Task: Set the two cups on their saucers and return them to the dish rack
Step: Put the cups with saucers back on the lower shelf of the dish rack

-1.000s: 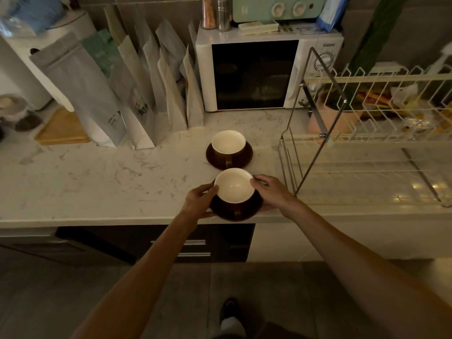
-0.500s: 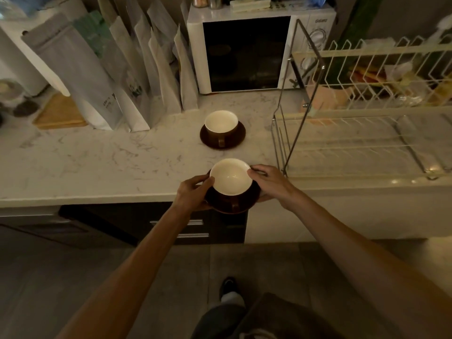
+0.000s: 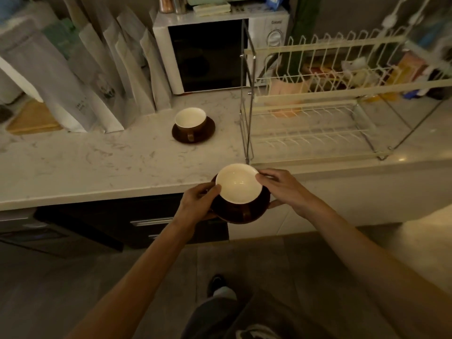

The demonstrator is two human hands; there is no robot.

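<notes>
A brown cup with a cream inside (image 3: pixel 238 183) sits on a dark brown saucer (image 3: pixel 254 212), held in the air just off the counter's front edge. My left hand (image 3: pixel 199 204) grips the saucer's left side, thumb against the cup. My right hand (image 3: pixel 281 188) holds the right side, fingers on the cup's rim. A second cup (image 3: pixel 190 119) stands on its own saucer (image 3: pixel 206 133) farther back on the counter. The two-tier wire dish rack (image 3: pixel 318 140) stands to the right, its lower shelf bare.
A white microwave (image 3: pixel 215 50) stands at the back, and several grey paper bags (image 3: pixel 97 77) lean against the wall at the left. A wooden board (image 3: pixel 31 118) lies far left. Packets fill the rack's upper tier (image 3: pixel 342 69). Dark drawers (image 3: pixel 146 221) sit below the marble counter (image 3: pixel 97 162).
Both hands have lifted the near cup and saucer off the counter and drawn them toward me, past the front edge. The view has shifted right toward the rack.
</notes>
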